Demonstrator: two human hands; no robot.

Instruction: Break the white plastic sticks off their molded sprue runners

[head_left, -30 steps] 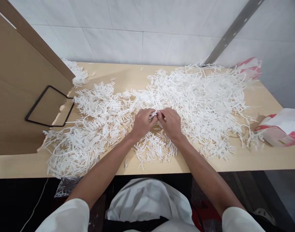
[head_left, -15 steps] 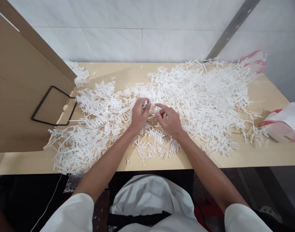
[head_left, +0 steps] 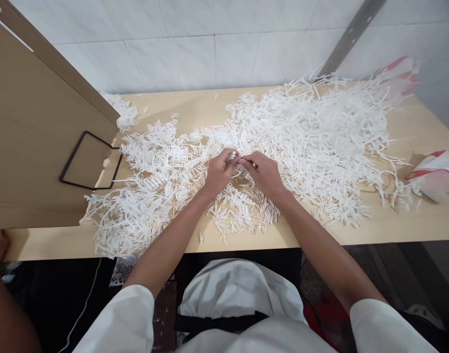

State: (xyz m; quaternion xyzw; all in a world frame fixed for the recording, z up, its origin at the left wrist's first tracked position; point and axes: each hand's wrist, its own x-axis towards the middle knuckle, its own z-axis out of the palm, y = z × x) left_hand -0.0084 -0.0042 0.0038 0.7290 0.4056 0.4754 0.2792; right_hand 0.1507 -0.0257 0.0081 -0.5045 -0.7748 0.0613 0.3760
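A wide heap of white plastic sprues [head_left: 312, 132] with thin branching stems covers the pale wooden table [head_left: 393, 228]. My left hand [head_left: 219, 172] and my right hand [head_left: 264, 174] meet at the middle of the table, fingers pinched together on one small white sprue piece [head_left: 234, 158]. Just below my hands lies a patch of short loose white sticks [head_left: 242, 213]. Another spread of branched white pieces [head_left: 143, 196] lies to the left.
A tan board [head_left: 33, 142] with a black rectangular frame [head_left: 90, 162] leans at the left. A red-and-white plastic bag [head_left: 435, 174] sits at the right edge, another [head_left: 403, 71] at the back right. Part of another person [head_left: 3, 294] shows at lower left. White tiled wall behind.
My hands drew apart half a second ago, the right one opening, and have now come back together pinched on the small white piece. The view shifted slightly.
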